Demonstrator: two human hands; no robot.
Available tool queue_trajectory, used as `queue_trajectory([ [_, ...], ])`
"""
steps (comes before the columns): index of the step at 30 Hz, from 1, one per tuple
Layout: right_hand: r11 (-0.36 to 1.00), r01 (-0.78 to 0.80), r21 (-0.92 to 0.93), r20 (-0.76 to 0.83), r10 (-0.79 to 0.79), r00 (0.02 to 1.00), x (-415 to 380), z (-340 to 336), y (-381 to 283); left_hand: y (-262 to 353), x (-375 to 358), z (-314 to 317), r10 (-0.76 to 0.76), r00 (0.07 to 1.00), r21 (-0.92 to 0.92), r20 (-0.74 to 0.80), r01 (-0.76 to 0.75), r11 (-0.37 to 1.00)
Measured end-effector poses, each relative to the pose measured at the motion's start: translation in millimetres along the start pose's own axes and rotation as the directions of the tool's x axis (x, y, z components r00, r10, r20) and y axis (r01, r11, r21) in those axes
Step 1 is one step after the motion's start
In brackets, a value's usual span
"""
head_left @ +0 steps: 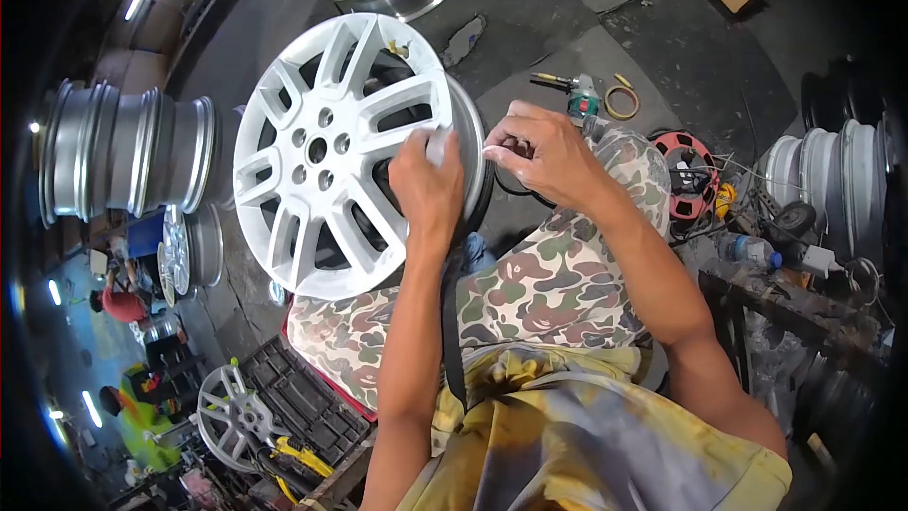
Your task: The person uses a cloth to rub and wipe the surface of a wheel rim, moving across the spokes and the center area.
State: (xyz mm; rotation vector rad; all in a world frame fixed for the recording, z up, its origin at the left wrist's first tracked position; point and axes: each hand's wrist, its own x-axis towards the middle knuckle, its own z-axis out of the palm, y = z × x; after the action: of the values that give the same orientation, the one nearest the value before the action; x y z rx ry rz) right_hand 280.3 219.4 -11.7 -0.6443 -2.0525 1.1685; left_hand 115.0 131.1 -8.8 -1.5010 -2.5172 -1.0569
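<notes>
A white multi-spoke alloy wheel leans in front of my knees, its face turned up toward me. My left hand is closed at the right side of the wheel face, with a small grey-white piece like sandpaper between thumb and fingers. Just off the wheel's right edge is my right hand, its fingers curled and pinched together, with pale dust on the fingertips. I cannot tell what, if anything, that pinch holds. Camouflage-patterned trousers cover my legs beside the wheel.
A green power tool and a roll of tape lie on the floor beyond my right hand. A red cable reel sits at the right. Wheels are stacked at left. A person in a red top is far left.
</notes>
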Motion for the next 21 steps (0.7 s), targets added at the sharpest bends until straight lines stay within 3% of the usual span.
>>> queue_trajectory([
  [4, 0.998, -0.055, 0.030, -0.025, 0.056, 0.998, -3.2, -4.4, -4.1, 5.3, -16.0, -16.4, -0.135, 0.990, -0.055, 0.044, 0.137, 0.989],
  [8, 1.000, -0.024, -0.009, 0.018, 0.024, 1.000, 0.8, -0.3, -3.5, -0.5, 4.7, 6.9, -0.149, 0.988, -0.071, 0.028, 0.151, 0.986],
  [12, 1.000, -0.006, -0.001, -0.012, 0.006, 1.000, -1.0, -1.7, 2.3, -2.9, -15.3, -13.7, -0.191, 0.980, -0.124, 0.056, 0.197, 0.973],
  [16, 0.999, -0.049, 0.006, 0.039, 0.049, 0.998, 1.2, -1.2, -5.0, -13.7, -5.3, -0.9, -0.135, 0.991, -0.068, 0.009, 0.135, 0.988],
  [21, 0.999, 0.029, -0.034, 0.025, -0.028, 0.999, -0.3, -0.5, -1.6, -13.1, -3.9, 0.5, -0.057, 0.997, -0.036, -0.051, 0.055, 0.998],
])
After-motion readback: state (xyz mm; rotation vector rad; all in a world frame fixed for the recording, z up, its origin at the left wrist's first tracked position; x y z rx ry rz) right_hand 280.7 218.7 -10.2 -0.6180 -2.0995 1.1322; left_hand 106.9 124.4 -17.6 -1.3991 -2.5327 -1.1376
